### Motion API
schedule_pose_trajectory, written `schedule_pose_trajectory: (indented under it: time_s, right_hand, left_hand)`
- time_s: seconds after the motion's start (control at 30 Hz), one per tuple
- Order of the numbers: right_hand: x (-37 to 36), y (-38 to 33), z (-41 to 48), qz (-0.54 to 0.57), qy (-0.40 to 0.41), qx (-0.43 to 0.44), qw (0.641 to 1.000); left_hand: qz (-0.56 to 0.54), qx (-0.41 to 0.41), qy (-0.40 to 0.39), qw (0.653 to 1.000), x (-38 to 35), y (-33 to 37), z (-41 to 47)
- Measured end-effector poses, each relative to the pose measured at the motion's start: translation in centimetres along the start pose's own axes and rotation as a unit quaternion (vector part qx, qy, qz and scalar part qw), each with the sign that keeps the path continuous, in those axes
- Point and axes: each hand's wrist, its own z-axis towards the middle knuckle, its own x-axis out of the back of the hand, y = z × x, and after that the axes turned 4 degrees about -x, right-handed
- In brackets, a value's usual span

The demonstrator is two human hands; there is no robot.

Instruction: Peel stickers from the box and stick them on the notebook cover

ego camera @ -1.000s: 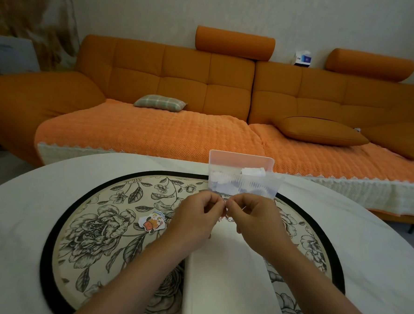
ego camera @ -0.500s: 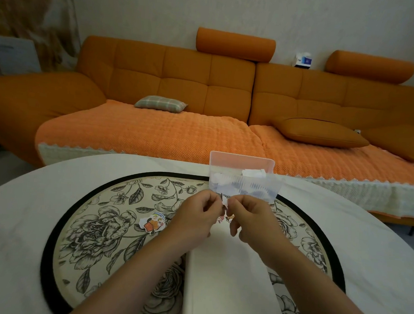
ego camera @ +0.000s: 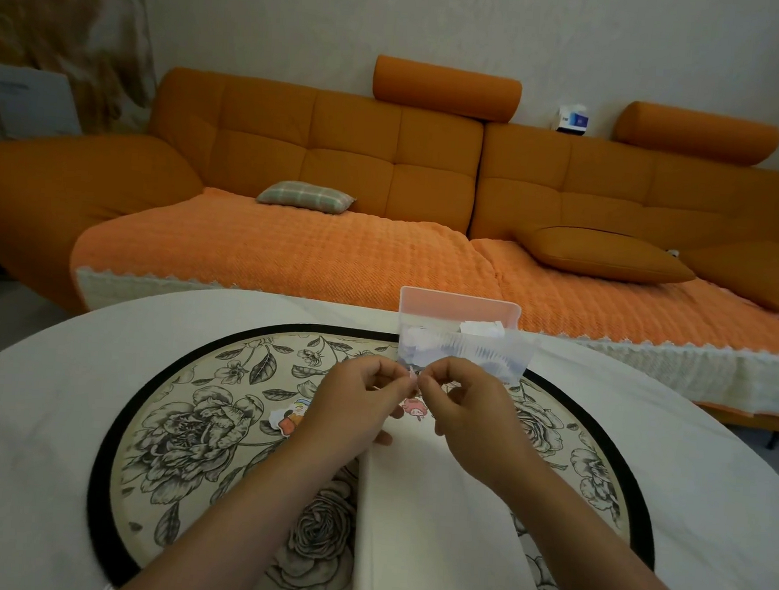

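Centre frame, a person's left hand (ego camera: pixel 358 402) and right hand (ego camera: pixel 467 404) meet fingertip to fingertip, each pinching one small white sticker (ego camera: pixel 414 374) between thumb and forefinger, the other fingers curled under. Which hand holds the sticker itself and which the backing is too small to tell. The clear box (ego camera: pixel 458 331), lid up and with white scraps inside, stands just above the hands in the frame, at the far rim of a round floral mat (ego camera: pixel 178 441) on a white table (ego camera: pixel 29 409). The notebook (ego camera: pixel 442 526) lies directly below the hands, its pale cover up. Its long axis runs from beneath the fingertips down to the bottom edge of the frame, leaning slightly to the lower right. Its upper end sits right under the pinch, where a pink sticker (ego camera: pixel 413 409) shows between the two hands, seemingly already on the cover. Another loose sticker (ego camera: pixel 291 418) rests on the mat just left of the left hand. The peel looks unfinished. Once the sticker is free, the cover is a short drop straight down and toward the person. The right hand hangs over the cover itself, while the left hangs over its left edge, so the right appears the nearer hand for placing. The bare stretch of cover lies below the pink sticker, toward the bottom of the frame.
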Motion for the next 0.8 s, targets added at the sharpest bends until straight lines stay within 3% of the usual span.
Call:
schedule_pose_trajectory:
  time_s: [0.33,0.5,0.67,0.8]
  right_hand:
    - [-1.2,-0.6,0.5,0.100,0.004,-0.023,0.995]
    - [-1.7,-0.1,1.1,0.098,0.026,-0.046,0.994]
    - [-0.9,0.8,4.1,0.008,0.124,-0.040,0.991]
    - [0.2,1.2,8.2,-0.185,0.185,-0.003,0.965]
  left_hand:
    - [0.000,-0.001,-0.036,0.999,1.8,-0.1,0.0]
    - [0.154,-0.049,-0.004,0.987,3.0,-0.7,0.4]
    - [0.192,-0.032,0.019,0.981,3.8,-0.9,0.9]
    - [0.183,-0.025,0.007,0.983,3.7,-1.1,1.2]
